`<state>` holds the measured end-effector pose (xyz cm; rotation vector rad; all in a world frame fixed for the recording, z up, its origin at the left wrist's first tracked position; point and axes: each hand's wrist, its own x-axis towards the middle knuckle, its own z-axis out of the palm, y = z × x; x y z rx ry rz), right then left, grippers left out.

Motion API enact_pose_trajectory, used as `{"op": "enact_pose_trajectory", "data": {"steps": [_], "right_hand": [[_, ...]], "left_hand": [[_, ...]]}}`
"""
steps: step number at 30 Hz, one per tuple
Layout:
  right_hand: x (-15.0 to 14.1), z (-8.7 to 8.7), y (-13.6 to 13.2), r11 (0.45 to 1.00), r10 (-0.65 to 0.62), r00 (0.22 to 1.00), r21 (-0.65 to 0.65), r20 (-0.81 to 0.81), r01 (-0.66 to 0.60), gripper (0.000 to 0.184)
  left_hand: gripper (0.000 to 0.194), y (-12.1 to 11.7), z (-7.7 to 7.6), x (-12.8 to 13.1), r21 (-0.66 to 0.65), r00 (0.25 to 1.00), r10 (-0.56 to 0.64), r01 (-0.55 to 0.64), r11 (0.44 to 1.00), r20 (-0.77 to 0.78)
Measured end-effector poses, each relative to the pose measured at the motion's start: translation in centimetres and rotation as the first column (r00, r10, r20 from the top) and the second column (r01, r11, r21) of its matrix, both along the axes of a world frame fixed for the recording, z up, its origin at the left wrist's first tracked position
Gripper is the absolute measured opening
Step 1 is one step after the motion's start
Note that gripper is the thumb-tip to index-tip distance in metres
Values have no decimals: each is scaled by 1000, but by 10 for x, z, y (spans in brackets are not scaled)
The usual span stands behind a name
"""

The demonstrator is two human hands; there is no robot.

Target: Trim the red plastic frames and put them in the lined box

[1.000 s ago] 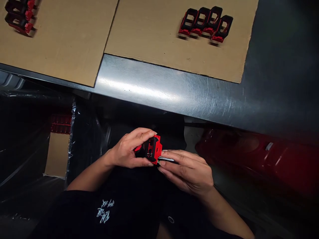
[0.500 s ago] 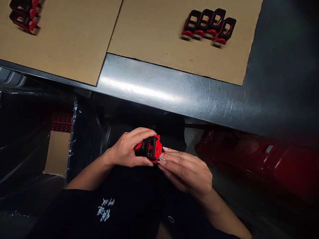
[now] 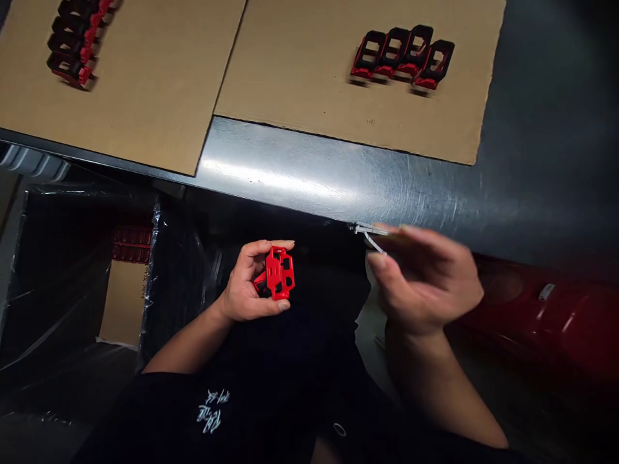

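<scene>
My left hand [image 3: 249, 283] is closed around a small red and black plastic part [image 3: 277, 274], holding it over my lap below the metal table edge. My right hand [image 3: 423, 277] is off to the right, just under the table edge, blurred by motion. It pinches a thin metal tool, likely tweezers [image 3: 370, 233], whose tips point left. The two hands are apart, with a gap between the part and the tool.
A steel table [image 3: 309, 180] carries two cardboard sheets [image 3: 145, 96]. A row of several red and black parts [image 3: 403, 57] stands on the right sheet, another group [image 3: 75, 42] on the left sheet. Black plastic-lined bins [image 3: 62, 270] sit lower left, a red container [image 3: 546, 316] lower right.
My right hand has pulled away from the part, up and to the right, with the metal tool. My left hand has turned the red part so its flat face shows.
</scene>
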<state>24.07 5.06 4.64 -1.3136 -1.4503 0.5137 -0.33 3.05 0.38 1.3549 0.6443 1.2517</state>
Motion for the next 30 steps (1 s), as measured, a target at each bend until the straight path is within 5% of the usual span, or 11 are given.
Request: {"op": "enact_pose_trajectory", "data": {"steps": [2,6,10,15,18,21,24,30], "right_hand": [[6,-3,30,994,-110,993,2,43,110,40],[14,-8,89,982,-114,955,-117,275,151,33],[18,-11,109,981,-161,872,-19,463,192,37],[5,-2,69,973,-205,927,166,313,160,16],[-11,9,27,992,114,989,-62,93,-108,12],[-25,17,-6,866,406,901,-253,-151,-432,20],[-32,19,-20,781,465,838,-314,-287,-541,24],[-34,16,-21,715,430,805,-390,-408,-580,24]], "left_hand": [[84,-3,1,1,-22,998,-11,13,1000,56],[84,-5,6,3,22,1000,-11,10,1000,24],[85,-5,11,4,85,999,33,-29,996,-42],[85,-7,12,4,150,989,76,-57,987,-125],[87,-8,11,4,183,982,91,-60,981,-165],[88,-7,8,5,227,983,84,-46,973,-164],[89,-6,6,6,243,985,60,-19,970,-161],[92,-6,2,6,279,979,84,-30,960,-186]]}}
